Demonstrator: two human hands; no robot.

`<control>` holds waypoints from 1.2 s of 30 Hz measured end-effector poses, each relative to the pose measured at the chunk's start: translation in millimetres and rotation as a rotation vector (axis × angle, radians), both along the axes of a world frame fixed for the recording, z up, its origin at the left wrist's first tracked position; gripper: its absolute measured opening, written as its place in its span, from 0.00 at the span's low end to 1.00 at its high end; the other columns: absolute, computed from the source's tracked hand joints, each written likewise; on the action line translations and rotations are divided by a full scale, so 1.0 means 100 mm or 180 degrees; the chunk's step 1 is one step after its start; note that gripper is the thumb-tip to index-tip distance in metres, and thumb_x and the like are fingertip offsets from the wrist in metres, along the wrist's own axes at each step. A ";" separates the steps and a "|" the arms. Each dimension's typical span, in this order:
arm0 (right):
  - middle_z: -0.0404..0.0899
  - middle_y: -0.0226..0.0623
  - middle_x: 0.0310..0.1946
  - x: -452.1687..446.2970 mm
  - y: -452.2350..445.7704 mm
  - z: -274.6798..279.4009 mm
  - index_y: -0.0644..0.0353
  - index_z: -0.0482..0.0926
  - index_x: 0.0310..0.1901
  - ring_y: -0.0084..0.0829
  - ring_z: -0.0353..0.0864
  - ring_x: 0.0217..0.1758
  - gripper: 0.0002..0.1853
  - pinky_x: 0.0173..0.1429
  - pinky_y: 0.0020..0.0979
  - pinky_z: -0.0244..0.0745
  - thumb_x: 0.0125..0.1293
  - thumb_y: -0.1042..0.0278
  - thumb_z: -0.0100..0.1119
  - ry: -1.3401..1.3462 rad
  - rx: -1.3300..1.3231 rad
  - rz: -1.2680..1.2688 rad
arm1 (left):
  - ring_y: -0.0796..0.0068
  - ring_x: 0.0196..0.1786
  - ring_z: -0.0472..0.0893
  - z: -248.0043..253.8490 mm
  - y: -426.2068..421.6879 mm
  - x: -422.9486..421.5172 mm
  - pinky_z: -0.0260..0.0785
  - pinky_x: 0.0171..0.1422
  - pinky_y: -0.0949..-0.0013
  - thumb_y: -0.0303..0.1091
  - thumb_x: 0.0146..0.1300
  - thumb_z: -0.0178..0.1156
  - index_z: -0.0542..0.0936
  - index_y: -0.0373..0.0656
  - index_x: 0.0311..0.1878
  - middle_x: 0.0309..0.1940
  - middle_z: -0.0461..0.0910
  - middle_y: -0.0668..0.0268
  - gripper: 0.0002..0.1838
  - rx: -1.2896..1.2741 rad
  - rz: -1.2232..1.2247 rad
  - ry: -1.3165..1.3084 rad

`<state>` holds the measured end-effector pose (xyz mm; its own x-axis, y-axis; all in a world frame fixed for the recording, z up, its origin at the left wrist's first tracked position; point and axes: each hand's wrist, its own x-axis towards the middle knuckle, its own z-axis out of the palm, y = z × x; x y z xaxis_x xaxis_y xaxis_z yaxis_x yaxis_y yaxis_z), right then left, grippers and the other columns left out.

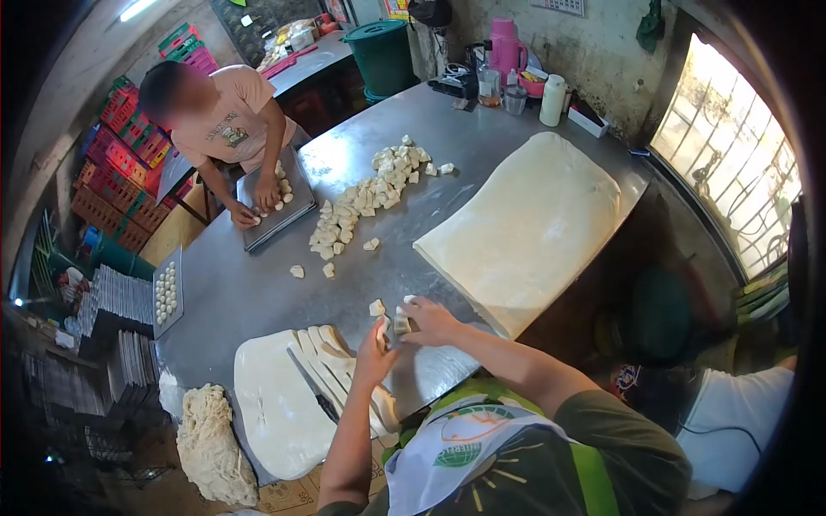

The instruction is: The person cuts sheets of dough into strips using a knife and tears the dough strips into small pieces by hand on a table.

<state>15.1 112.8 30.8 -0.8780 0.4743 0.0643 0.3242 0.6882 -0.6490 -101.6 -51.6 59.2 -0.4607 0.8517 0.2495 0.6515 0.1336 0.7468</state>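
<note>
My left hand (373, 358) is closed round a piece of dough (383, 331), partly hidden by the fingers. Close beside it, my right hand (430, 322) grips another dough piece (402, 322) at the table's near edge. One loose dough chunk (377, 307) lies just beyond my hands. To the left rests a thick dough slab (274, 404), its right side cut into long strips (331, 357). A knife (315, 386) with a black handle lies across that slab, near my left forearm.
A large dough sheet (538, 228) covers the table's right side. Many cut chunks (366, 199) are heaped mid-table. Across, a person (232, 120) handles dough pieces on a tray (288, 211). Rough dough (211, 443) sits at the left edge; a tray of dough balls (169, 292) stands beyond.
</note>
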 end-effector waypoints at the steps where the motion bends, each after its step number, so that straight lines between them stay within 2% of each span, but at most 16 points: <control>1: 0.79 0.48 0.40 0.02 -0.15 0.03 0.58 0.77 0.49 0.52 0.81 0.46 0.23 0.51 0.47 0.76 0.62 0.48 0.65 0.0298 -0.0137 0.0248 | 0.54 0.43 0.86 -0.13 -0.03 -0.07 0.76 0.49 0.60 0.23 0.60 0.59 0.78 0.40 0.61 0.37 0.86 0.53 0.23 0.0136 0.0196 0.0257; 6: 0.80 0.44 0.42 -0.06 -0.38 0.59 0.54 0.77 0.51 0.47 0.83 0.44 0.24 0.46 0.43 0.78 0.60 0.46 0.65 0.1173 -0.0678 0.0681 | 0.56 0.44 0.86 -0.06 0.09 -0.04 0.76 0.50 0.59 0.22 0.59 0.59 0.77 0.39 0.62 0.38 0.86 0.52 0.24 0.1096 0.0107 0.0322; 9: 0.80 0.44 0.42 -0.17 -0.38 0.43 0.54 0.78 0.53 0.46 0.83 0.45 0.26 0.45 0.40 0.79 0.59 0.45 0.65 0.0699 -0.0327 0.0091 | 0.59 0.45 0.86 -0.36 0.05 -0.28 0.75 0.53 0.60 0.20 0.58 0.58 0.77 0.41 0.62 0.38 0.86 0.54 0.26 -0.0182 -0.0151 -0.1141; 11: 0.80 0.45 0.42 -0.20 -0.32 0.37 0.53 0.78 0.54 0.45 0.82 0.45 0.27 0.45 0.39 0.79 0.59 0.45 0.66 0.0437 -0.0151 -0.0180 | 0.59 0.42 0.85 -0.21 -0.01 -0.18 0.75 0.50 0.60 0.20 0.58 0.58 0.79 0.41 0.60 0.36 0.86 0.57 0.24 -0.0278 -0.0434 -0.0783; 14: 0.79 0.49 0.42 -0.15 -0.08 0.30 0.59 0.76 0.49 0.52 0.80 0.47 0.24 0.51 0.45 0.76 0.61 0.47 0.64 -0.0471 0.0300 -0.0095 | 0.59 0.37 0.84 0.06 -0.08 -0.10 0.74 0.44 0.59 0.21 0.59 0.59 0.82 0.41 0.55 0.33 0.85 0.62 0.19 -0.0470 -0.0985 -0.0002; 17: 0.79 0.50 0.43 0.01 -0.08 0.24 0.59 0.76 0.49 0.52 0.80 0.48 0.24 0.53 0.44 0.76 0.61 0.47 0.64 -0.0176 0.0751 -0.0618 | 0.55 0.45 0.85 0.18 -0.13 -0.14 0.75 0.52 0.62 0.22 0.60 0.59 0.80 0.42 0.58 0.38 0.86 0.54 0.21 -0.0540 -0.0500 -0.1343; 18: 0.79 0.50 0.43 -0.04 -0.12 0.21 0.59 0.76 0.49 0.52 0.80 0.48 0.24 0.53 0.44 0.76 0.61 0.47 0.64 -0.0169 0.0759 -0.0564 | 0.55 0.45 0.85 0.15 -0.15 -0.13 0.75 0.52 0.62 0.22 0.60 0.59 0.80 0.42 0.58 0.38 0.86 0.54 0.21 -0.0522 -0.0448 -0.1347; 20: 0.79 0.51 0.44 -0.14 -0.24 0.23 0.58 0.76 0.48 0.52 0.80 0.50 0.23 0.55 0.44 0.75 0.61 0.48 0.64 0.0620 0.0328 0.0396 | 0.52 0.39 0.84 -0.01 -0.11 -0.09 0.75 0.48 0.60 0.21 0.60 0.57 0.80 0.41 0.58 0.35 0.85 0.54 0.21 0.0426 0.0008 -0.0293; 22: 0.79 0.51 0.44 -0.21 -0.20 0.34 0.58 0.76 0.48 0.52 0.80 0.50 0.23 0.54 0.44 0.75 0.60 0.48 0.64 0.0730 0.0140 0.0589 | 0.51 0.37 0.83 -0.07 0.03 -0.17 0.75 0.46 0.60 0.21 0.60 0.56 0.80 0.41 0.58 0.33 0.84 0.54 0.21 0.0929 0.0255 0.0282; 25: 0.79 0.51 0.43 -0.20 -0.40 0.40 0.58 0.76 0.48 0.52 0.80 0.50 0.23 0.54 0.45 0.75 0.60 0.49 0.65 0.0883 -0.0457 0.0982 | 0.57 0.42 0.85 -0.09 -0.08 -0.28 0.75 0.49 0.63 0.26 0.62 0.60 0.83 0.41 0.50 0.36 0.85 0.54 0.13 0.0332 -0.0089 -0.0442; 26: 0.79 0.51 0.44 -0.21 -0.43 0.47 0.59 0.76 0.48 0.53 0.80 0.50 0.23 0.54 0.45 0.75 0.60 0.49 0.65 0.0852 -0.0528 0.0743 | 0.57 0.42 0.85 -0.07 -0.08 -0.24 0.75 0.49 0.63 0.26 0.62 0.60 0.83 0.41 0.50 0.36 0.85 0.54 0.13 0.0329 -0.0051 -0.0423; 29: 0.79 0.52 0.44 -0.20 -0.33 0.58 0.59 0.77 0.48 0.53 0.79 0.50 0.23 0.54 0.45 0.75 0.59 0.51 0.66 0.0782 -0.0652 0.0233 | 0.58 0.45 0.85 0.15 0.02 0.04 0.75 0.48 0.63 0.25 0.60 0.60 0.81 0.41 0.54 0.40 0.84 0.54 0.17 -0.0992 0.0555 -0.0897; 30: 0.79 0.51 0.44 -0.20 -0.22 0.55 0.59 0.77 0.48 0.53 0.80 0.50 0.22 0.54 0.45 0.75 0.59 0.51 0.66 0.0303 -0.0567 0.0202 | 0.58 0.45 0.85 0.21 -0.02 0.11 0.75 0.48 0.63 0.25 0.60 0.60 0.81 0.41 0.54 0.40 0.84 0.54 0.17 -0.1003 0.0576 -0.0896; 32: 0.79 0.51 0.44 -0.21 0.00 0.46 0.59 0.77 0.48 0.52 0.80 0.49 0.22 0.53 0.45 0.75 0.59 0.52 0.67 -0.0625 -0.0365 0.0118 | 0.56 0.45 0.86 0.33 -0.09 0.19 0.76 0.50 0.62 0.25 0.59 0.61 0.79 0.41 0.58 0.41 0.85 0.52 0.21 -0.0540 -0.0374 -0.0479; 34: 0.80 0.49 0.43 -0.13 -0.01 0.20 0.59 0.77 0.48 0.51 0.81 0.48 0.22 0.51 0.45 0.75 0.59 0.52 0.67 -0.0267 -0.0062 0.0060 | 0.56 0.45 0.86 0.33 -0.15 0.17 0.76 0.50 0.61 0.25 0.58 0.61 0.78 0.41 0.60 0.41 0.85 0.51 0.23 -0.0361 -0.0877 -0.0292; 36: 0.81 0.47 0.42 -0.11 -0.03 0.04 0.59 0.78 0.47 0.49 0.82 0.46 0.22 0.49 0.45 0.75 0.59 0.51 0.67 0.0454 0.0682 0.0017 | 0.58 0.48 0.86 0.28 -0.13 -0.06 0.76 0.49 0.61 0.26 0.59 0.62 0.79 0.41 0.57 0.42 0.86 0.51 0.20 -0.0841 0.0009 -0.0438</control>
<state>4.4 110.0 34.6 -0.8554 0.4318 0.2862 0.2358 0.8165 -0.5270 -107.6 -64.3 86.8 -0.4772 0.8776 -0.0458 0.5458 0.3369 0.7672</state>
